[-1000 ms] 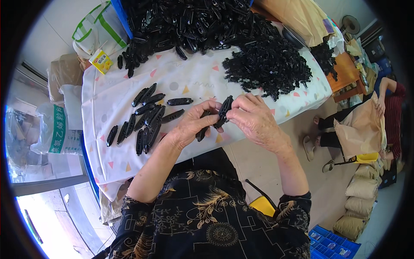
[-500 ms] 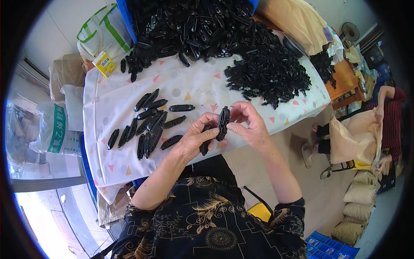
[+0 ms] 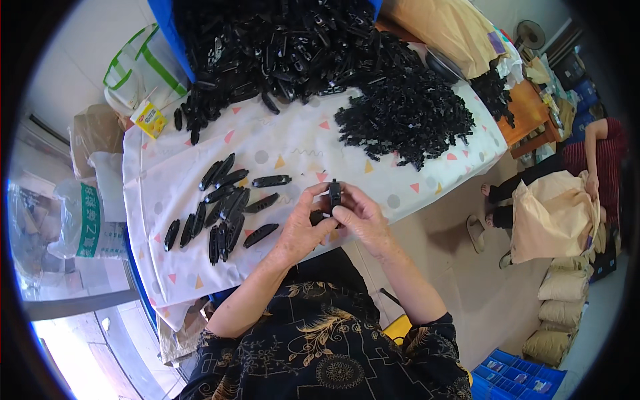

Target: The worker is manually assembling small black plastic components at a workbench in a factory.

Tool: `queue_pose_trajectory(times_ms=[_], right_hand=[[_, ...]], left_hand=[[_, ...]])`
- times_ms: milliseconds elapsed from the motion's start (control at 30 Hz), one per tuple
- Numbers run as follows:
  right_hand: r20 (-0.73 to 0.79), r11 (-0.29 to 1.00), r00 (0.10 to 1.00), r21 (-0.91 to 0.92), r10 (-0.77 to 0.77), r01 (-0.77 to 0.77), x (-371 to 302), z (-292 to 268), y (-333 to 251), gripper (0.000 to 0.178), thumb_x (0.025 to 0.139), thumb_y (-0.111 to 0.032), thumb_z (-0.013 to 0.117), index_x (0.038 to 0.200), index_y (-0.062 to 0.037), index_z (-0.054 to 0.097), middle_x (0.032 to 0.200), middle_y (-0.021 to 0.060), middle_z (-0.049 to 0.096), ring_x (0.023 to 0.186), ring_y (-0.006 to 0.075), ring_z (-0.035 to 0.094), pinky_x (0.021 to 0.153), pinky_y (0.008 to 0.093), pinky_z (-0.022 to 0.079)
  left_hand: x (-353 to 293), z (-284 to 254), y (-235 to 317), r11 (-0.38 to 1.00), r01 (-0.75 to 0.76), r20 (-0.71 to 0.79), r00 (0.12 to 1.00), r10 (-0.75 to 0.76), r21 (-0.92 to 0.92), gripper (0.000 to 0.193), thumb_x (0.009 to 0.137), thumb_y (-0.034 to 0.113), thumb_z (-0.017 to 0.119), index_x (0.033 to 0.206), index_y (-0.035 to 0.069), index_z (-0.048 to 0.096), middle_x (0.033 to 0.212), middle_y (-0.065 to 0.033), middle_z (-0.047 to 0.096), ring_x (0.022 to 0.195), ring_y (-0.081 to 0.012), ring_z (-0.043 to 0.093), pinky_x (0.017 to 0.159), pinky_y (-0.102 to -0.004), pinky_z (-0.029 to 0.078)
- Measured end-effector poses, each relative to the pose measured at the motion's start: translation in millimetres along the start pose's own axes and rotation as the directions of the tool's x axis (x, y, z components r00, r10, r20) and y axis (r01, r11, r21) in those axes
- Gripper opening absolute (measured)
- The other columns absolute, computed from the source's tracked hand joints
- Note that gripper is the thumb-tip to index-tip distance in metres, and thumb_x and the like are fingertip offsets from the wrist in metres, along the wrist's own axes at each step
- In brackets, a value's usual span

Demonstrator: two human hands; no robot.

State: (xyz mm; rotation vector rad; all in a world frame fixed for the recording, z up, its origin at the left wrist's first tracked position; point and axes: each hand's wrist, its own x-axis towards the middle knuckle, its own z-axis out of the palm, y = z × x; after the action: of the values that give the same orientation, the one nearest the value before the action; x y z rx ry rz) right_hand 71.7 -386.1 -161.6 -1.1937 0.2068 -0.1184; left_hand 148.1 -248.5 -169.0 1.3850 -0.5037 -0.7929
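Observation:
Over the table's near edge, my left hand (image 3: 301, 228) and my right hand (image 3: 363, 220) meet around one narrow black plastic part (image 3: 335, 192), held upright between fingers and thumbs. Tucked in my left palm is a second black part (image 3: 316, 217), mostly hidden by the fingers. Left of my hands lies a loose group of long black plastic parts (image 3: 233, 207) on the patterned tablecloth (image 3: 293, 150). Beyond them sits a heap of small black pieces (image 3: 407, 110), and a larger pile of long black parts (image 3: 273, 57) spills from a blue bin (image 3: 175, 40).
A small yellow carton (image 3: 149, 120) stands at the table's far left corner, beside a white bag with green trim (image 3: 143, 67). To the right, another person (image 3: 590, 157) handles a tan sack (image 3: 553, 217). Stacked sacks (image 3: 560, 300) and a blue crate (image 3: 517, 377) are on the floor.
My hands have drawn closer together, and the upright part has turned to show its narrow side. The view has shifted slightly. The other person's sack hangs differently.

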Motion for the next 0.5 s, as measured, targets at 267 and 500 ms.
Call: queue_pose_trajectory(times_ms=[267, 500], right_hand=[[-0.109, 0.996, 0.992, 0.059, -0.062, 0.069, 8.3, 2.1, 25.9, 0.038, 0.089, -0.001, 0.055, 0.125, 0.0031, 0.044, 0.105, 0.0099, 0.061, 0.097, 0.0157, 0.06, 0.083, 0.0281, 0.049], [-0.171, 0.999, 0.985, -0.009, -0.037, 0.036, 14.4, -10.1, 31.2, 0.023, 0.09, -0.008, 0.055, 0.111, 0.0008, 0.053, 0.101, 0.0061, 0.062, 0.092, 0.012, 0.059, 0.083, 0.0257, 0.045]], left_hand=[[7.0, 2.0, -10.5, 0.996, -0.055, -0.01, 0.998, 0.055, 0.073, 0.051, 0.082, -0.001, 0.057, 0.127, 0.008, 0.034, 0.103, -0.0109, 0.059, 0.085, -0.0143, 0.056, 0.071, -0.0291, 0.049], [13.1, -17.8, -19.4, 0.946, -0.207, 0.096, 0.977, 0.188, 0.25, 0.054, 0.081, 0.0, 0.059, 0.129, 0.013, 0.037, 0.09, -0.0059, 0.059, 0.07, -0.0117, 0.054, 0.058, -0.0258, 0.046]])
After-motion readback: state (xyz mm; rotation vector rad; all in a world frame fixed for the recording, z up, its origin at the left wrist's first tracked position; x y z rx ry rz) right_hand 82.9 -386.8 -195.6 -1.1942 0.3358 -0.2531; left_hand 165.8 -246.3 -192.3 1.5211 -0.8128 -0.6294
